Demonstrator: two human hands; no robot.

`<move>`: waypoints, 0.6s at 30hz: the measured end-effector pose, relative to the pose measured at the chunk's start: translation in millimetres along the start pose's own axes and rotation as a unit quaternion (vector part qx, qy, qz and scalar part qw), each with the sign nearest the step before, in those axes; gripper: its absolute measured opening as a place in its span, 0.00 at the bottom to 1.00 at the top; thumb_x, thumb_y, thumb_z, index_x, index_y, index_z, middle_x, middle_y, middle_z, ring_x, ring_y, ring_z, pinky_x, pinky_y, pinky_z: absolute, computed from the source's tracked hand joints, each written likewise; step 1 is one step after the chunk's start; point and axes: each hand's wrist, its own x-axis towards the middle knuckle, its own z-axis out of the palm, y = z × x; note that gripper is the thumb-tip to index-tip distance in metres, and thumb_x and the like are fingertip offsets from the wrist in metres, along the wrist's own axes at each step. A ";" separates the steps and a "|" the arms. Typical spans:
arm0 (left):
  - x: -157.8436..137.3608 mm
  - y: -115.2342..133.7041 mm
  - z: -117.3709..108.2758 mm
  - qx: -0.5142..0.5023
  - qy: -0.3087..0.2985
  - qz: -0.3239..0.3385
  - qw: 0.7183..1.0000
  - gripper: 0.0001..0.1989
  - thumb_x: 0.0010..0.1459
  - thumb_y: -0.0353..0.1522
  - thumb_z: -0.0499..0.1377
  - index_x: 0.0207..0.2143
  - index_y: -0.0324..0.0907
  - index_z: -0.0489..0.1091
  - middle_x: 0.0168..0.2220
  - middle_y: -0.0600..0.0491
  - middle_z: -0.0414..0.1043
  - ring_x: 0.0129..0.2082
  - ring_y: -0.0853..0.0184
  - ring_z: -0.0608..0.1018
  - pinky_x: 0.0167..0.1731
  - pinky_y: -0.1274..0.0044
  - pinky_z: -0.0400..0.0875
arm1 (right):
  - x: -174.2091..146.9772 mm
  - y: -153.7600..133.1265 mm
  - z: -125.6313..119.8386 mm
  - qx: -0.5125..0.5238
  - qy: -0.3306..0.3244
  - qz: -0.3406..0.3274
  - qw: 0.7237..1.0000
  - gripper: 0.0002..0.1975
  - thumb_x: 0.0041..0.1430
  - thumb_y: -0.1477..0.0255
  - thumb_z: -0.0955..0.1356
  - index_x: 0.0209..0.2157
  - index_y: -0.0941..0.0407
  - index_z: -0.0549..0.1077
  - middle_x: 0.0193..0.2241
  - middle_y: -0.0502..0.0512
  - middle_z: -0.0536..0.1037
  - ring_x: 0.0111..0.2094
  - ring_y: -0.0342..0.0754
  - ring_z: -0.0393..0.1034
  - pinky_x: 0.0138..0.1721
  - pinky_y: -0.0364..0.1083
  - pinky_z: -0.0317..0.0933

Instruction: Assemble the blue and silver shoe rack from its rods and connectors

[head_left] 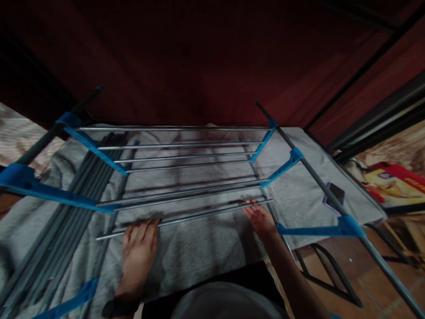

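Note:
A thin metal rod (199, 215) runs between my hands, low across the middle of the view. My left hand (139, 243) is wrapped over it near its left end, back of the hand upward. At the other end, the fingers of my right hand (259, 217) pinch the rod from below. Beyond it stands a rack frame with grey tubes (317, 179) and blue plastic brackets (282, 170). Several metal rods (186, 145) span between the left and right brackets. Another blue bracket (318, 230) at the right has no rod in its inner end.
A grey cloth (206, 248) covers the table. Several grey tubes (73, 212) lie bundled at the left. A phone (334, 197) rests on the cloth at the right. Beyond the table edge are a red and yellow box (395, 186) and a black metal chair frame (332, 279).

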 end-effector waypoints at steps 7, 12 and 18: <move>-4.2 3.4 3.5 0.022 0.041 -0.015 0.999 0.18 0.64 0.31 0.49 0.53 0.39 0.71 0.45 0.42 0.75 0.44 0.54 0.73 0.54 0.61 0.61 | 2.5 2.0 7.8 0.009 0.021 -0.013 1.000 0.09 0.48 0.70 0.77 0.32 0.50 0.76 0.32 0.48 0.82 0.35 0.47 0.78 0.42 0.50 0.75; -5.0 5.2 5.9 -0.034 0.056 0.034 0.997 0.17 0.64 0.31 0.51 0.53 0.45 0.70 0.46 0.45 0.75 0.45 0.57 0.74 0.52 0.62 0.64 | 6.8 2.5 1.4 0.018 0.039 -0.014 0.999 0.12 0.50 0.66 0.78 0.30 0.52 0.73 0.27 0.45 0.80 0.28 0.43 0.76 0.37 0.48 0.76; -15.1 2.9 5.5 0.019 0.057 -0.070 0.996 0.14 0.62 0.36 0.54 0.49 0.47 0.72 0.48 0.42 0.70 0.47 0.48 0.70 0.47 0.52 0.64 | 9.4 4.8 1.9 0.024 0.033 0.015 0.999 0.11 0.50 0.65 0.78 0.31 0.52 0.74 0.29 0.47 0.82 0.30 0.44 0.78 0.35 0.46 0.77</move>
